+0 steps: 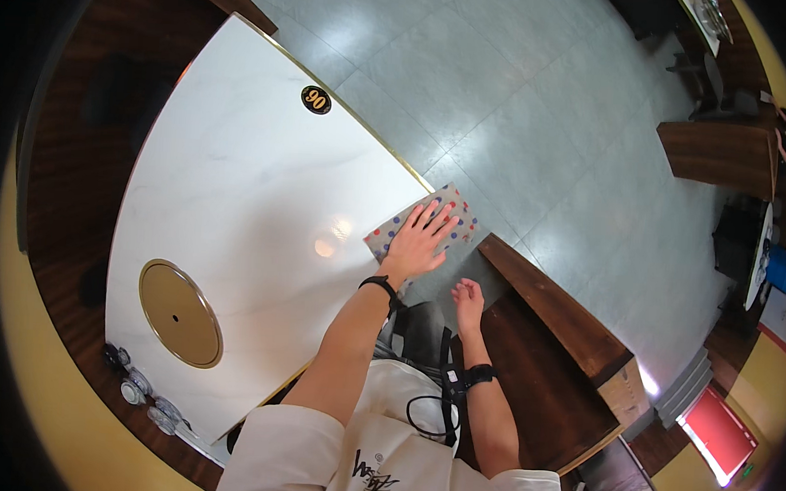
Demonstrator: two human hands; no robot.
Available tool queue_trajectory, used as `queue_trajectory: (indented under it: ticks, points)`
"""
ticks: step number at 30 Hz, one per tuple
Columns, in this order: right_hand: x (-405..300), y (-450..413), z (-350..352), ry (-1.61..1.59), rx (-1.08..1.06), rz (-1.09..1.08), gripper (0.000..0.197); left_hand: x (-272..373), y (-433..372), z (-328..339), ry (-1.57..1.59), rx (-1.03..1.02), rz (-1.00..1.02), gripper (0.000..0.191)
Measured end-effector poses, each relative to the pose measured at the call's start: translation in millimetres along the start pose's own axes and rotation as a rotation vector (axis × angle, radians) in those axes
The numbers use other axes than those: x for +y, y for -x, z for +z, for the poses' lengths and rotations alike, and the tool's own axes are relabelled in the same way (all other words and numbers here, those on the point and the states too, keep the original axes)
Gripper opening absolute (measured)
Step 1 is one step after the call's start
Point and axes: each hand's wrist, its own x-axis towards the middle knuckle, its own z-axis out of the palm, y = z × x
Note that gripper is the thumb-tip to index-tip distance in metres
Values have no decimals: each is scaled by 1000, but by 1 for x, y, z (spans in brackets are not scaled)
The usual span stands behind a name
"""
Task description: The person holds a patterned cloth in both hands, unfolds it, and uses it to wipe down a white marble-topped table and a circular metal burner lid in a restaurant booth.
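Note:
A grey cloth [464,219] with red and blue dots lies over the near right corner of a white marble-look table [238,151] with gold trim. My left hand [420,240] rests on it palm down, fingers spread and flat, not curled around the cloth. A small piece of the cloth shows below my wrist, by the table's near edge. My right hand [470,303] is raised beside the table in front of my body. Its fingers are loosely bent, and nothing shows in them.
A round gold disc [179,314] is set in the tabletop, and a black round number sticker [316,99] sits near its far edge. Several dishes [148,396] stand at the left end. A dark wooden bench [553,360] is close on my right. Grey tiled floor [501,84] stretches beyond.

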Motion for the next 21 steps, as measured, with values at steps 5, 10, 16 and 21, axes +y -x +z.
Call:
queue_trajectory:
  ticks: [5, 10, 16, 21]
  points:
    - [-32, -19, 2, 13, -6, 54, 20, 8, -46, 4, -20, -34, -52, 73]
    - [-41, -45, -3, 70, -88, 60, 21, 12, -52, 9, -35, -45, -63, 66]
    - [-47, -80, -14, -9, -116, 107, 19, 12, -66, 9, 16, 60, -100, 55]
    - [-63, -94, -10, 11, -122, 107, 23, 2, -89, 5, 10, 177, -273, 42]
